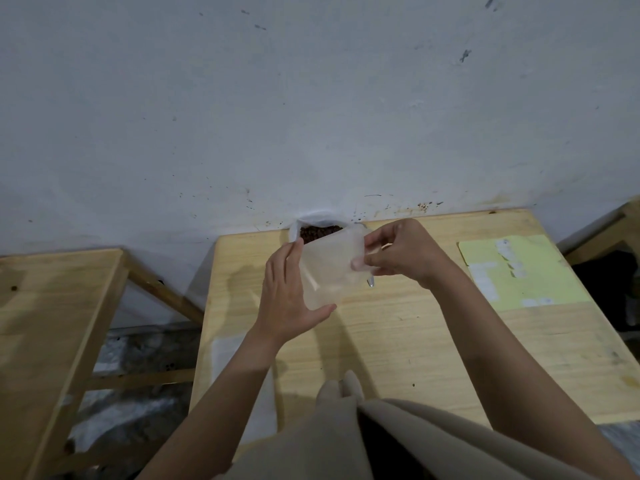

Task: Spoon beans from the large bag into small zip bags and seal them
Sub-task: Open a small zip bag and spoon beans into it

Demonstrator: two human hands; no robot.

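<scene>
A small translucent zip bag (330, 268) is held up over the wooden table (398, 341); it looks empty. My left hand (287, 299) cups its left side and bottom corner. My right hand (401, 254) pinches its right edge near the top. Behind the zip bag, against the wall, stands the large white bag (313, 221), open, with dark brown beans (320, 232) showing. A metal spoon tip (370, 281) pokes out below my right hand; I cannot tell whether it lies on the table or is held.
A yellow-green sheet (523, 271) with white labels lies at the table's right. A pile of clear flat bags (239, 375) lies at the table's left front edge. A second wooden table (52, 323) stands to the left across a gap. The wall is close behind.
</scene>
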